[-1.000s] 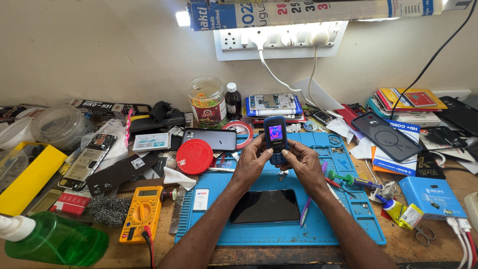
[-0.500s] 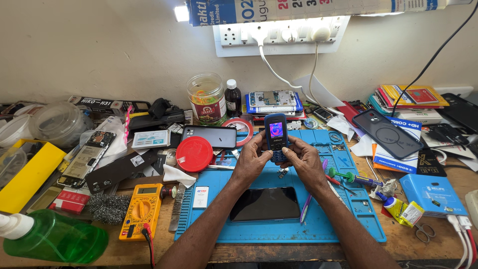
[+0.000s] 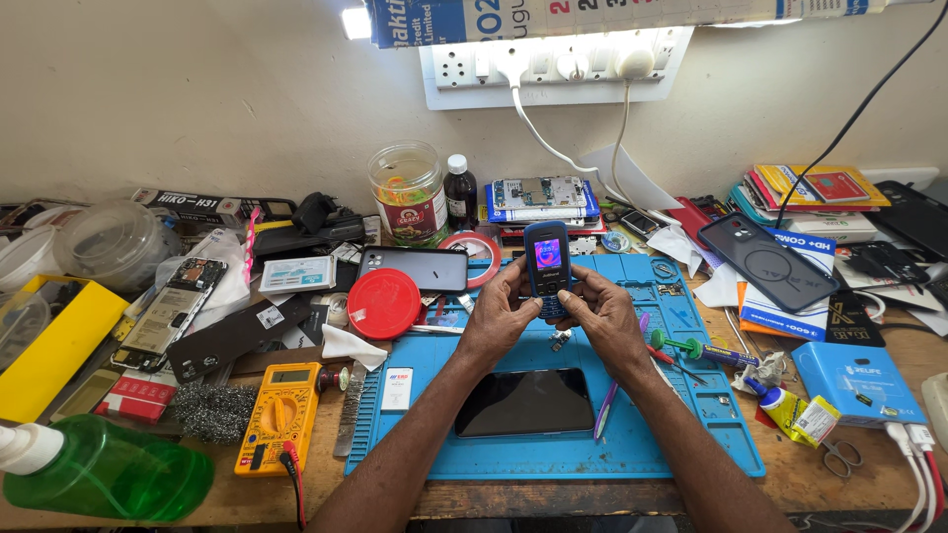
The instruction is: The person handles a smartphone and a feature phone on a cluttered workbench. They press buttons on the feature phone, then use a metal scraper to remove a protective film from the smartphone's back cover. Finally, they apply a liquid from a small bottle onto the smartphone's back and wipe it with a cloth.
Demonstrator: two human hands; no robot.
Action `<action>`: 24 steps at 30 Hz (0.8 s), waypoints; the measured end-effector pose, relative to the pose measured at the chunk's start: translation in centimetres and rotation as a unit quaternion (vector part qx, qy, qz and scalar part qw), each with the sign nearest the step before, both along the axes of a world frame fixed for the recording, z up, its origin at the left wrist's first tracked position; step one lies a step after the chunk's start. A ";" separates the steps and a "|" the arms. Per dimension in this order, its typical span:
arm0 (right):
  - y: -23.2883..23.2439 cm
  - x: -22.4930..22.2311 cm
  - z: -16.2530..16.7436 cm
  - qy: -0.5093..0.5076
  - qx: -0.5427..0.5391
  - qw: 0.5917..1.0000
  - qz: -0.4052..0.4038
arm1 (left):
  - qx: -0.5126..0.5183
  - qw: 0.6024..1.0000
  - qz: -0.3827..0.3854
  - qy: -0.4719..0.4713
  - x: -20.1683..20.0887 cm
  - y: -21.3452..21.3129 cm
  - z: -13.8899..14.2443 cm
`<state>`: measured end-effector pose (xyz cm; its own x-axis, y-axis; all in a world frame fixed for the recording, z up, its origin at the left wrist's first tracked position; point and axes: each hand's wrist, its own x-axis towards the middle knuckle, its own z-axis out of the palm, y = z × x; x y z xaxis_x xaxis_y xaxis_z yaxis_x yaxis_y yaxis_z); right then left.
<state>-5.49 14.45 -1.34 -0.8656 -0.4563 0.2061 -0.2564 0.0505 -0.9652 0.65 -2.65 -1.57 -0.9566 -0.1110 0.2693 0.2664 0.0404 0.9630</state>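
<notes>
A small blue keypad phone (image 3: 546, 266) is being held just above the middle of the frame by both hands. The left hand (image 3: 502, 318) is being curled round its lower left edge, and the right hand (image 3: 604, 318) is being curled round its lower right edge, with the fingers half closed and the thumbs laid on the keypad. Both forearms are being brought up from the bottom edge, converging towards the phone. The phone's long axis is being kept nearly upright in the frame, with the lit pink and blue screen pointing towards the top and the keypad end sunk between the hands.

Below the hands, a black smartphone (image 3: 524, 402) is lying flat and crosswise on a blue work mat (image 3: 691, 434). A small white rectangular label card (image 3: 397, 388) is resting at the mat's left edge. Left of the hands, a round red lid (image 3: 384, 303) is seen, and lower left a yellow multimeter (image 3: 277, 416) and a green plastic bottle (image 3: 114, 480). Above the hands, a round clear jar (image 3: 408, 192) with a red and yellow label is standing beside a dark little bottle (image 3: 458, 192). At the right, a blue rectangular box (image 3: 857, 383) and a stack of yellow and red flat packets (image 3: 810, 188) are lying. Along the top edge, a blue and white printed sheet (image 3: 592, 15) is hanging over a white socket strip (image 3: 553, 67).
</notes>
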 end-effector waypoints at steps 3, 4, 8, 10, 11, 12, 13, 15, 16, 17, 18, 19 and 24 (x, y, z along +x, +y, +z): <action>0.1 0.0 -0.2 0.000 0.005 1.000 0.001 | 0.002 1.000 -0.002 -0.007 0.0 0.1 0.0; 0.1 0.0 -0.2 0.003 0.006 1.000 0.002 | 0.002 1.000 -0.004 -0.003 0.0 0.1 0.0; 0.1 0.0 -0.2 0.018 0.018 1.000 0.001 | -0.008 1.000 0.001 0.002 0.1 0.2 0.1; 0.2 0.1 -0.1 0.020 0.021 1.000 0.003 | -0.011 1.000 0.001 -0.006 0.2 0.3 0.2; 0.2 0.1 -0.1 0.017 0.018 1.000 0.005 | -0.014 1.000 0.001 -0.009 0.2 0.3 0.2; 0.2 0.1 0.0 0.014 0.015 1.000 0.006 | -0.013 1.000 -0.001 -0.008 0.3 0.3 0.3; 0.2 0.1 0.0 0.016 0.015 1.000 0.006 | -0.012 1.000 -0.002 -0.005 0.3 0.3 0.3; 0.2 0.1 0.0 0.017 0.016 1.000 0.006 | -0.009 1.000 -0.006 -0.004 0.3 0.3 0.4; 0.2 0.0 0.0 0.016 0.015 1.000 0.004 | -0.007 1.000 -0.008 -0.006 0.3 0.3 0.4; 0.2 0.0 0.0 0.015 0.015 1.000 0.002 | -0.004 1.000 -0.010 -0.007 0.2 0.3 0.4; 0.2 0.0 -0.1 0.013 0.015 1.000 0.001 | -0.001 1.000 -0.014 -0.010 0.2 0.3 0.4; 0.2 -0.1 -0.1 0.008 0.019 1.000 0.001 | 0.001 1.000 -0.017 -0.013 0.2 0.2 0.4; 0.3 -0.4 -0.2 -0.028 -0.004 0.999 0.019 | 0.033 0.998 -0.036 -0.034 0.1 -0.1 0.4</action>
<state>-5.94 14.74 -1.56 -0.8575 -0.4880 0.1628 -0.2045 0.0330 -0.9783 0.72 -2.71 -1.17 -0.9785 -0.0566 0.1981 0.2004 -0.0396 0.9789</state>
